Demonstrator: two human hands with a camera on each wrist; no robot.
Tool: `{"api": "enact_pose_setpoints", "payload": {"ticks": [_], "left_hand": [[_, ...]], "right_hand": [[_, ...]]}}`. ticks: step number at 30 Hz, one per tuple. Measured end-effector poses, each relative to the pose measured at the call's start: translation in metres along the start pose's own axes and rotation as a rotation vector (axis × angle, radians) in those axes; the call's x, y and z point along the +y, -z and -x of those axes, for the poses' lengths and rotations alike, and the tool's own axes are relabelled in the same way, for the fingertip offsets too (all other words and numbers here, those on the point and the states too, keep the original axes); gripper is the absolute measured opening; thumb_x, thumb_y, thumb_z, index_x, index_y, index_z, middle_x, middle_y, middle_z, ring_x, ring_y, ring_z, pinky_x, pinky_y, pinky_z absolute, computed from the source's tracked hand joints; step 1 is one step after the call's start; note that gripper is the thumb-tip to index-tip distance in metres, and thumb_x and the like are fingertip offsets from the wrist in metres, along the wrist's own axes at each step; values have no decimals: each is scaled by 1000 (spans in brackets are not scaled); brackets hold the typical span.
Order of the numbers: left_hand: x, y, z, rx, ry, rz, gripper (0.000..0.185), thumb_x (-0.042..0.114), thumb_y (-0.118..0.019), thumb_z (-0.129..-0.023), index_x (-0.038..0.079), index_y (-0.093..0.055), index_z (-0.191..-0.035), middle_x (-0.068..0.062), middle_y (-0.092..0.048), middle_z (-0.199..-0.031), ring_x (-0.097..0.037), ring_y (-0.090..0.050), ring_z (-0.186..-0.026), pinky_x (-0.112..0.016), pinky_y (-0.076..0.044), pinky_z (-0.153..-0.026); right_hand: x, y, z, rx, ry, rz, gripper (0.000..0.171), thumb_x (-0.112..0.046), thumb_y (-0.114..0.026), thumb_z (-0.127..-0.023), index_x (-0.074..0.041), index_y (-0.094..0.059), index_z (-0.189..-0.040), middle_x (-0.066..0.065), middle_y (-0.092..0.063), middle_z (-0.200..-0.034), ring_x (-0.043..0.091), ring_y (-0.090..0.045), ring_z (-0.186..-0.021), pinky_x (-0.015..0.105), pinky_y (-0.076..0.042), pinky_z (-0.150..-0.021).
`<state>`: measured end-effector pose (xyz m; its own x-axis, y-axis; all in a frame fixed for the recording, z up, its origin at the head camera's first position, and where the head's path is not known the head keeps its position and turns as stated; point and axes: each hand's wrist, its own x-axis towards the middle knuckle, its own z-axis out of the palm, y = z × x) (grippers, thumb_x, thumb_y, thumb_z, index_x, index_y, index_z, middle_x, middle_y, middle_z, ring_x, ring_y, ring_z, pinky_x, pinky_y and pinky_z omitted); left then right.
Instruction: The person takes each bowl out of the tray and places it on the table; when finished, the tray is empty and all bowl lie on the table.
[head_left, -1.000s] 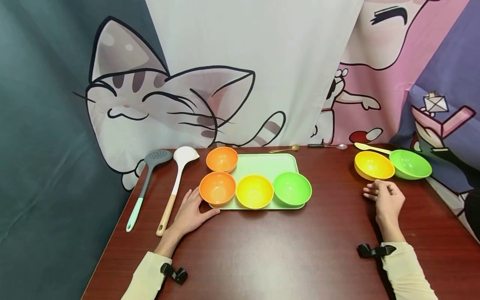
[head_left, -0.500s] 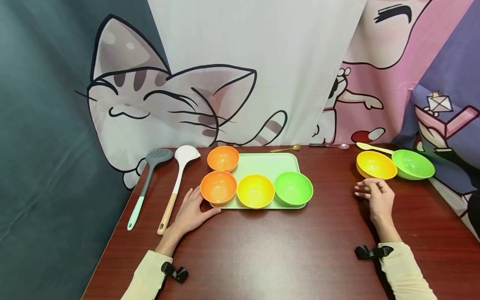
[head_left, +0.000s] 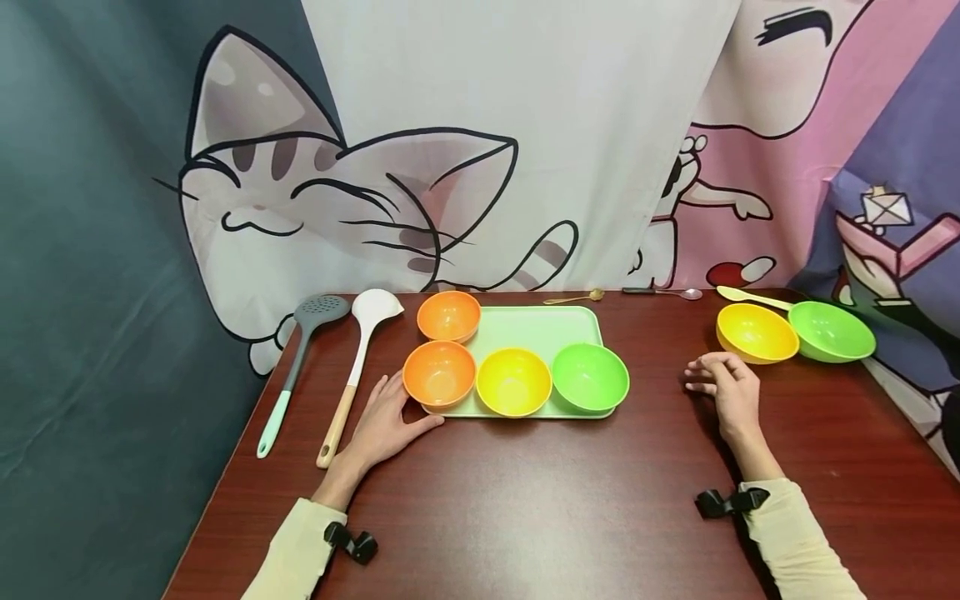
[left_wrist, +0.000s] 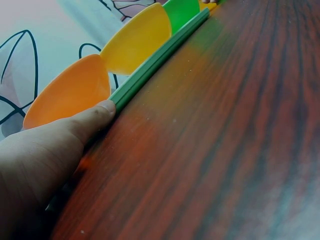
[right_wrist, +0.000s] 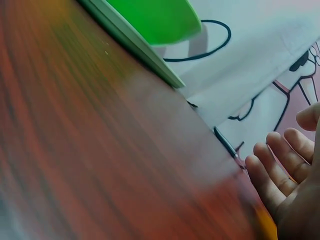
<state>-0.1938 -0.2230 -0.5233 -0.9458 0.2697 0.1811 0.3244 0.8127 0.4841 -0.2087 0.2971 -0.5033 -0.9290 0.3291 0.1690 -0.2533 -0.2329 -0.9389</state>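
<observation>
At the left end of a pale green tray (head_left: 536, 327), my left hand (head_left: 381, 427) rests with fingers and thumb spread round its front corner, beside an orange bowl (head_left: 439, 375). The thumb tip (left_wrist: 106, 106) touches the tray's end; the other fingers are hidden in the left wrist view. A yellow bowl (head_left: 514, 383) and a green bowl (head_left: 590, 377) continue the front row, and a second orange bowl (head_left: 448, 317) stands behind at the left. Holding nothing, my right hand (head_left: 729, 398) hovers over the table with loosely bent fingers, just left of another yellow bowl (head_left: 757, 333).
Left of the tray lie a grey slotted skimmer (head_left: 302, 350) and a white ladle (head_left: 362, 342). A gold spoon (head_left: 576, 297) and a dark-handled spoon (head_left: 663, 292) lie along the back edge. Another green bowl (head_left: 831, 332) stands far right, near a pale yellow utensil (head_left: 753, 297).
My right hand has moved left, away from the right-hand yellow bowl, towards the tray. The left hand stays at the tray's corner. The head view has shifted slightly.
</observation>
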Motion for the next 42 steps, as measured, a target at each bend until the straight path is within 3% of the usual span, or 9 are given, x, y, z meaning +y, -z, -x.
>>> {"api": "enact_pose_setpoints", "payload": {"ticks": [14,26,36,42], "left_hand": [[-3,-1,-1,-1,8,-11,98,70,-67,-81,17,-33,-157,-7,-36,-161,-30,-33,-148,-53,-14,-125],[-1,-1,-1,-9,13,-2,97,67,-69,-82,17,-33,-157,-6,-35,-161,-28,-31,-150,-53,-13,-125],[1,-1,-2,-2,-5,-3,95,66,-68,-83,18,-33,-157,-6,-36,-161,-26,-32,-150,-54,-15,-124],[0,1,0,-8,8,-1,94,66,-69,-83,18,-34,-157,-5,-35,-161,-22,-30,-150,-53,-14,-125]], "right_hand": [[8,-22,-3,-25,-11,19,12,-2,-57,-99,1,-62,-89,4,-73,-77,14,-71,-67,26,-60,-55],[19,-36,-15,-115,-24,73,11,-3,-57,-99,-3,-62,-90,1,-73,-79,11,-71,-70,25,-60,-57],[18,-48,-28,-175,-120,-22,14,-7,-55,-101,-7,-64,-91,1,-74,-82,13,-73,-71,28,-61,-60],[11,-56,-37,-253,-103,41,10,-7,-56,-101,-7,-63,-95,0,-73,-84,13,-73,-73,27,-61,-61]]}}
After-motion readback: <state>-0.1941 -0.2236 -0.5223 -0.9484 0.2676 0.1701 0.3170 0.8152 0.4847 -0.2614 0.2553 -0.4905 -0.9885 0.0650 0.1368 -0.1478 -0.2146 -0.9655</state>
